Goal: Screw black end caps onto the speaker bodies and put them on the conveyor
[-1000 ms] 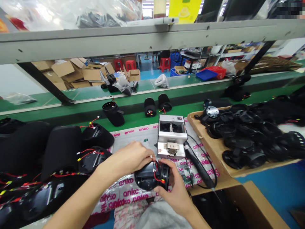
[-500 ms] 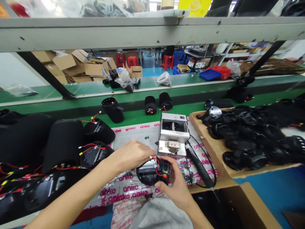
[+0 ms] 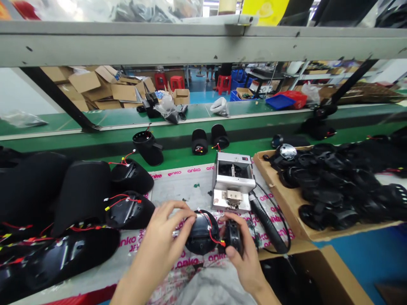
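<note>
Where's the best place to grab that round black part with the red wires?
Probably grip the round black part by its curved rim, coming from the left, as the left hand does. The rim is bare on that side, while the red wires run off its right side to the small black piece held in the right hand.

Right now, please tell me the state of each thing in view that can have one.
left hand: fingers closed on the round black housing
right hand: fingers closed on the small black part
red wires: joining both pieces
electric screwdriver: lying down, untouched
cardboard tray: filled with black parts
</note>
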Tool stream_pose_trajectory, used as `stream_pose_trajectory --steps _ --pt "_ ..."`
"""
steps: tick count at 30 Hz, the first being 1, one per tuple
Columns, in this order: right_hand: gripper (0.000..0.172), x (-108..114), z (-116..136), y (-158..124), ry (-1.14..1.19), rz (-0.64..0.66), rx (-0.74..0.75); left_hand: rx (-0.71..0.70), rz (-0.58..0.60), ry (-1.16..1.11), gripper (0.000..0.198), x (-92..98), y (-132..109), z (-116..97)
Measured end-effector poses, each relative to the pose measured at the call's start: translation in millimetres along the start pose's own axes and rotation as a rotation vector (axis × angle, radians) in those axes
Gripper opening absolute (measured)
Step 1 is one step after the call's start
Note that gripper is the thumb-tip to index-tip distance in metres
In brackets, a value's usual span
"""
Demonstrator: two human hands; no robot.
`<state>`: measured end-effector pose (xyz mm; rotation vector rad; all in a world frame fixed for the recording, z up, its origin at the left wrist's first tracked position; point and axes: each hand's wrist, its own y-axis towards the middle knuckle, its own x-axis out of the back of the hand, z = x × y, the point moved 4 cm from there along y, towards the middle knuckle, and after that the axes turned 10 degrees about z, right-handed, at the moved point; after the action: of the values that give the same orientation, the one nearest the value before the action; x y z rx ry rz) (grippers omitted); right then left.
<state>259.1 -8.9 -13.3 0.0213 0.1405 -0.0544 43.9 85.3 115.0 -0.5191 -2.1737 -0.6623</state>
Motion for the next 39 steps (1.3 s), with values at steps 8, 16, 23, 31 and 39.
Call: stream_pose_trajectory --steps 8,16,23,31,39 --pt "0.049 -26 8 12 0.465 -0.038 -0.043 -0.158 0.044 -0.034 0.045 -30.5 -21 -27" --pt "0.048 -27 32 30 0.601 0.034 -0.040 -0.215 -0.143 -0.090 0.017 -32.1 0 -23" --pt "0.060 -21 66 41 0.511 0.125 0.061 0.043 -0.137 -0.304 0.021 -31.5 11 -8" --pt "0.052 -6 85 67 0.265 0.172 0.117 -0.094 -0.022 -0.316 0.023 -34.0 16 -17" --pt "0.053 -1 84 72 0.069 0.199 0.126 -0.023 -0.165 -0.264 0.019 -39.3 9 -17"
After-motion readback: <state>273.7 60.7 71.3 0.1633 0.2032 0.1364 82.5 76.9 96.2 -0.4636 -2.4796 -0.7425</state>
